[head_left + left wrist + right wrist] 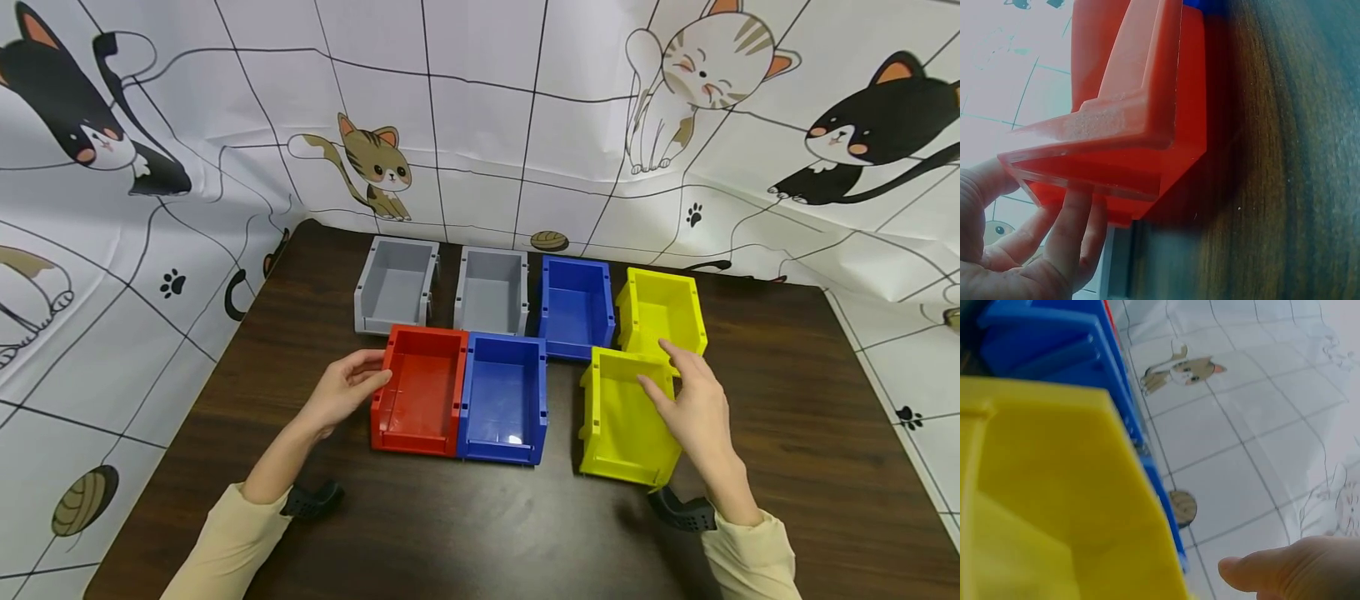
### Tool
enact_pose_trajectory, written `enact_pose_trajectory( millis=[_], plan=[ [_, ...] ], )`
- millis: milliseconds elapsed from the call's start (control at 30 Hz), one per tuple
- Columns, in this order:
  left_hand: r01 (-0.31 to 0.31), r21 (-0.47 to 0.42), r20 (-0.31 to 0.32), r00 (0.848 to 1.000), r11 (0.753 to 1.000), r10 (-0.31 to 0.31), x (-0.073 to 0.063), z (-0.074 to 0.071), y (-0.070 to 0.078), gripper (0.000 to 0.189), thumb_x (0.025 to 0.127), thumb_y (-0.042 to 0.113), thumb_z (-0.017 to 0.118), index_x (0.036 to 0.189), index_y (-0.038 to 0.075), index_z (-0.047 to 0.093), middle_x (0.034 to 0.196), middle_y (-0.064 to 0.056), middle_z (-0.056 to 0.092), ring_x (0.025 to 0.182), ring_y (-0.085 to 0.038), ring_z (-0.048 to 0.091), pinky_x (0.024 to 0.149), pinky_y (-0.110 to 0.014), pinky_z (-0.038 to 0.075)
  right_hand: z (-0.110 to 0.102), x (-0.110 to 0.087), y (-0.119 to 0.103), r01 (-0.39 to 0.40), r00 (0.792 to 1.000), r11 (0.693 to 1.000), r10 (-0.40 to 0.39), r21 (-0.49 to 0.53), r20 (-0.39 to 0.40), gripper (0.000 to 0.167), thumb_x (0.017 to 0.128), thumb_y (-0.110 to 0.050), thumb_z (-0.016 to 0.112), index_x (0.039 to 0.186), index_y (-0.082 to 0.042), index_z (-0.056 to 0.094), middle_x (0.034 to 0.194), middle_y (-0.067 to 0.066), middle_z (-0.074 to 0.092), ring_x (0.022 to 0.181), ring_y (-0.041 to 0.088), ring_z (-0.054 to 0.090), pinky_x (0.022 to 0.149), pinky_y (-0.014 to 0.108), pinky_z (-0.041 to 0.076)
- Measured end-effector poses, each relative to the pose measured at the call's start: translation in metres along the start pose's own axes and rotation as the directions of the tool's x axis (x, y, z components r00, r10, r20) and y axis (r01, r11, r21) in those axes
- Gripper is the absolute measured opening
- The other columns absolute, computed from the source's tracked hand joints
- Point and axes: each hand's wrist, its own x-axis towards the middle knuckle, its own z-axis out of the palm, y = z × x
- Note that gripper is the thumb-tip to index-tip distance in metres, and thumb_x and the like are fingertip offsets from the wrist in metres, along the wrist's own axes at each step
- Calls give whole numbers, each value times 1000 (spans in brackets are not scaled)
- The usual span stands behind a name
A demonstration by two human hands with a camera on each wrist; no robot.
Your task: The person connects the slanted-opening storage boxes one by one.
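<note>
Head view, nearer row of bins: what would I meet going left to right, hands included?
Left hand → red bin → blue bin → yellow bin → right hand

Dark wood-grain table (pixel 810 392) lies below L hand (pixel 341 393) & R hand (pixel 696 404), w/ white cat-print cloth (pixel 480 167) beyond both, brown tabby print (pixel 380 177) ahead of L hand, b&w cat print (pixel 870 125) ahead & to R of R hand.
</note>
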Motion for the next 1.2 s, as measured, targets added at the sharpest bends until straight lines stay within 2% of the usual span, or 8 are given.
enact_pose_trajectory(
  millis=[200,367,433,533,600,767,1000,1200],
  plan=[
    [-1,-4,2,1000,1000,1,1,-1,-2,46,91,11,61,130,-8,45,124,-29,53,109,-41,55,82,-28,52,2,-10,14,-99,995,995,99,13,17,52,78,-6,75,124,7,54,106,26,57,87,36,58,63,48,50],
    [-9,-4,4,1000,1000,9,1,-1,-3,47,91,12,61,131,-8,45,124,-29,53,109,-42,55,82,-29,52,5,-16,20,-156,987,987,154,48,34,50,79,-3,73,124,9,54,105,27,57,88,38,59,70,52,50],
    [-12,-2,3,1000,1000,12,1,-1,-3,47,91,13,61,131,-8,45,124,-29,52,109,-42,55,82,-29,52,6,-18,22,-180,983,982,178,63,35,47,80,-3,72,122,9,55,103,27,59,85,38,61,67,46,51],
    [-10,-1,5,1000,1000,10,1,-1,-4,47,91,12,61,131,-8,45,124,-29,52,109,-42,55,82,-28,52,7,-20,24,-228,973,969,225,95,43,42,82,-4,70,120,7,57,99,26,63,80,36,64,60,27,51],
    [-12,-1,5,1000,1000,12,1,-1,-4,47,91,12,61,131,-8,45,124,-30,52,109,-42,55,82,-28,52,8,-21,25,-259,966,959,255,111,53,39,83,-5,69,119,6,58,96,25,65,75,35,65,51,16,46],
    [-11,14,-3,1000,1000,11,1,-1,-5,46,91,13,61,130,-6,46,124,-28,53,108,-40,56,82,-29,52,9,-21,26,-304,952,945,298,124,69,34,85,-7,67,116,6,61,93,25,66,70,33,66,49,10,41],
    [-4,25,-14,1000,1000,4,1,-1,-5,45,91,13,61,130,-6,47,124,-28,53,108,-38,56,83,-29,52,10,-19,29,-327,945,939,321,111,68,31,83,-7,67,111,6,64,91,23,67,61,14,64,47,11,42],
    [-7,33,-19,1000,999,8,0,0,-4,46,91,14,61,130,-6,47,125,-28,53,108,-36,56,84,-28,51,9,-16,30,-347,938,932,342,110,57,32,82,-6,68,110,8,65,90,24,67,52,-10,49,42,15,40]
  ],
)
